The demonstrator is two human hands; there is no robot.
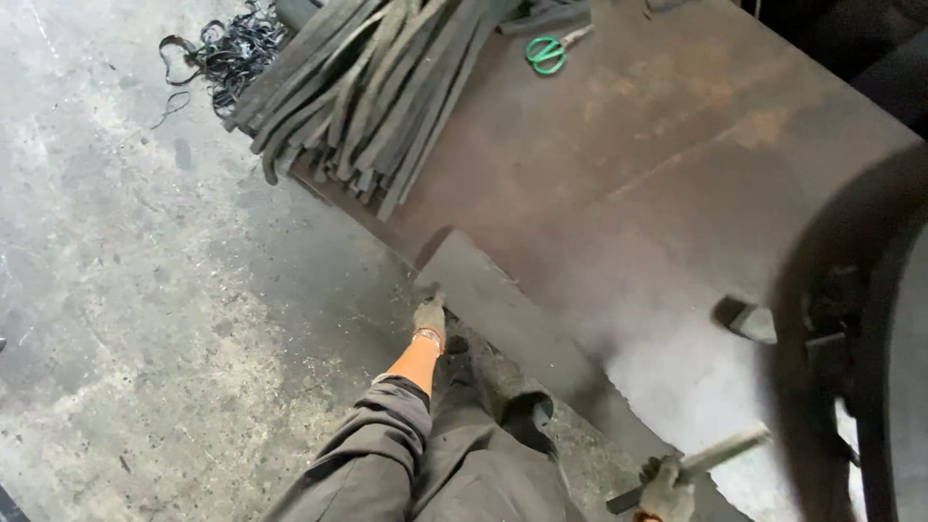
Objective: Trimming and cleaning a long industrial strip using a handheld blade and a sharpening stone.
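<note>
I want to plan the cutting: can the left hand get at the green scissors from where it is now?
Probably not without moving. The left hand grips the grey sheet at the near edge of the table; the green scissors lie at the far side, though nothing blocks the way.

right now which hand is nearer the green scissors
Left. The left hand grips the edge of the grey sheet by the table's near side, well below the green scissors. The right hand, holding a flat bar, is farther still.
</note>
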